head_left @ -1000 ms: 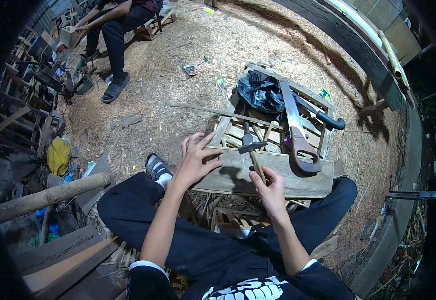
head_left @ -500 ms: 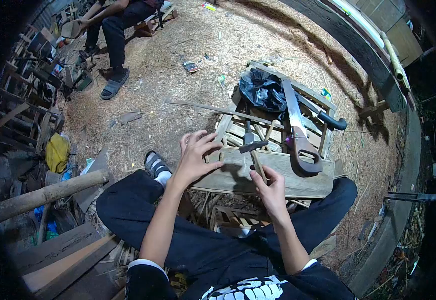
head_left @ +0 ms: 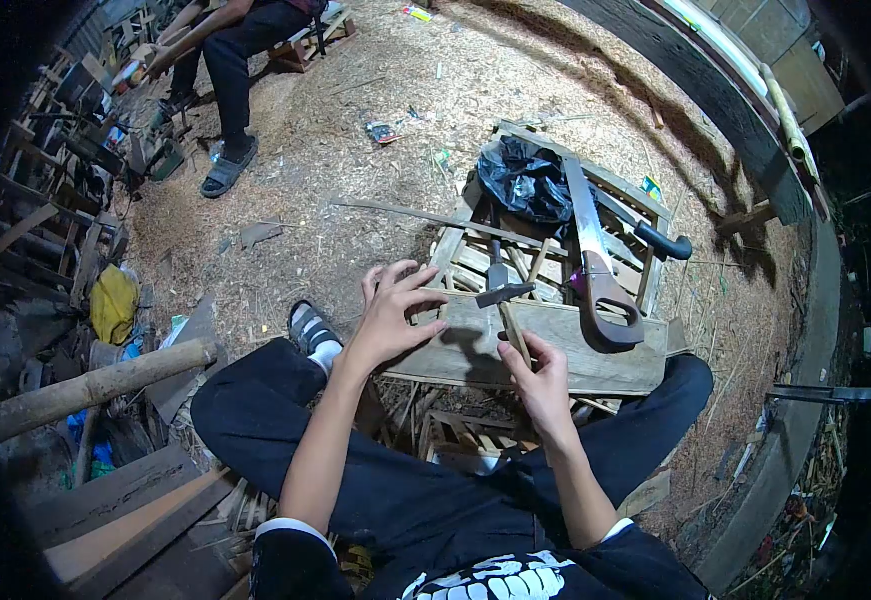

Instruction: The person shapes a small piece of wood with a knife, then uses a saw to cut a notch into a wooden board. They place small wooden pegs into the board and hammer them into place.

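Observation:
My right hand is wrapped round the wooden handle of a hammer, whose metal head is held above a wide board. My left hand is at the board's left end, fingers spread around a small wooden piece that is partly hidden; whether it grips it I cannot tell. The board lies across a slatted wooden frame. A handsaw rests at its right side, handle on the board. A black plastic bag sits on the frame's far part, beside a black-handled tool.
Another person sits at the upper left, holding something near scrap wood. A thick pole and planks lie at the left. A yellow bag is above them. A long beam borders the right side.
The other person's hands and the object in them have shifted. My hands and the hammer have hardly moved.

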`<state>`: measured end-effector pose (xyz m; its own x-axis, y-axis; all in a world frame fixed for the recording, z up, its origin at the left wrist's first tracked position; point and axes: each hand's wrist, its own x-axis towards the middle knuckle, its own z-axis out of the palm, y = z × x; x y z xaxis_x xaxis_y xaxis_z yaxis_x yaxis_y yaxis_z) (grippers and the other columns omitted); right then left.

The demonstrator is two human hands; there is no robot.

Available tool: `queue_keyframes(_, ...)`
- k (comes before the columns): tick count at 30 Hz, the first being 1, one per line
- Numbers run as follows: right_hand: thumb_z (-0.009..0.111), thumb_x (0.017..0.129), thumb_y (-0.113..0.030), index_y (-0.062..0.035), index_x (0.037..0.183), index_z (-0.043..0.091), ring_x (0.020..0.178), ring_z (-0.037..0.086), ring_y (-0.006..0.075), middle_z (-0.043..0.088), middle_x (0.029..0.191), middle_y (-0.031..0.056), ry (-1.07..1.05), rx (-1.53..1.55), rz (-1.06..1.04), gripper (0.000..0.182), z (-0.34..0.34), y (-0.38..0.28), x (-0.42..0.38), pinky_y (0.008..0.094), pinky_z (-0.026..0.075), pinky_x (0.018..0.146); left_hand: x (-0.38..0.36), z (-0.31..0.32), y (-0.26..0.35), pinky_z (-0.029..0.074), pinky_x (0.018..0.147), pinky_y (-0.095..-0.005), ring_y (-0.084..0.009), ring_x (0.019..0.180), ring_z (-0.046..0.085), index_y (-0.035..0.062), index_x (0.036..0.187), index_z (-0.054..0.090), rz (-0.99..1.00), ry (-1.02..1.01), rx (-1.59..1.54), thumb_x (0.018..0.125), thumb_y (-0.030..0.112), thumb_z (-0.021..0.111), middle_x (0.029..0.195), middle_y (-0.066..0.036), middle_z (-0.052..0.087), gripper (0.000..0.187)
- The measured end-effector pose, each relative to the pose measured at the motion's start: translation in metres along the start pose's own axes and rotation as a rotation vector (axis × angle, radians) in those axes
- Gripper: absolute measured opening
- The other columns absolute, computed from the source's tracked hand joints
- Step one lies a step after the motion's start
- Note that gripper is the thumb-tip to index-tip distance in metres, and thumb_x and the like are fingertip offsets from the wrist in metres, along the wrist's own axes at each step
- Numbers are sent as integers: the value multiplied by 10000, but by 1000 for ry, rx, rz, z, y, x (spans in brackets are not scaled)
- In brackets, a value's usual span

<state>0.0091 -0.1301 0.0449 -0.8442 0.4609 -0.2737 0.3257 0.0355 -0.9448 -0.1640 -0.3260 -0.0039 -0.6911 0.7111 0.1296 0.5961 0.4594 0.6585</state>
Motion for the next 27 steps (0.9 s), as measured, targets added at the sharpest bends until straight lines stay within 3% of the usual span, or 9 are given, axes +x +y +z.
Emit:
queue_keyframes(13,765,1006,-238,-8,1134,762,652,455,23,579,771,-85,-5,-35,-12,263,0,3,-2,238,350,564,-5,-7,3,109,1275,-582,-266,1501,422,204,1152,828,-20,-42,9,779,372,891,1499,-23,642,414)
queue_keyframes(15,747,1004,-194,67,1191,736,891,631,98,750,975,49,-19,-11,53,321,0,0,-3,285,516,823,-5,-7,6,109,1275,-582,-262,1504,420,207,1161,826,-32,-32,6,776,377,893,1508,-27,634,426)
queue_keyframes(19,745,1006,-190,62,1191,738,886,628,97,747,971,44,-22,-27,45,313,1,0,-4,282,512,817,-6,-4,4,110,1274,-577,-255,1509,416,213,1180,819,-41,-32,19,776,371,891,1525,-25,618,441)
queue_keyframes(21,770,1002,-234,-7,1155,765,651,454,23,588,777,-82,-3,-5,-15,274,2,4,-3,239,343,564,-6,-3,2,111,1274,-573,-254,1511,414,212,1181,817,-36,-35,12,780,362,887,1524,-22,619,434)
queue_keyframes(27,766,1004,-239,-8,1144,766,655,458,23,590,774,-83,4,2,1,270,1,5,-3,238,340,563,-6,-10,-1,111,1275,-565,-264,1517,405,206,1158,820,-28,-10,3,793,333,870,1524,-15,618,390)
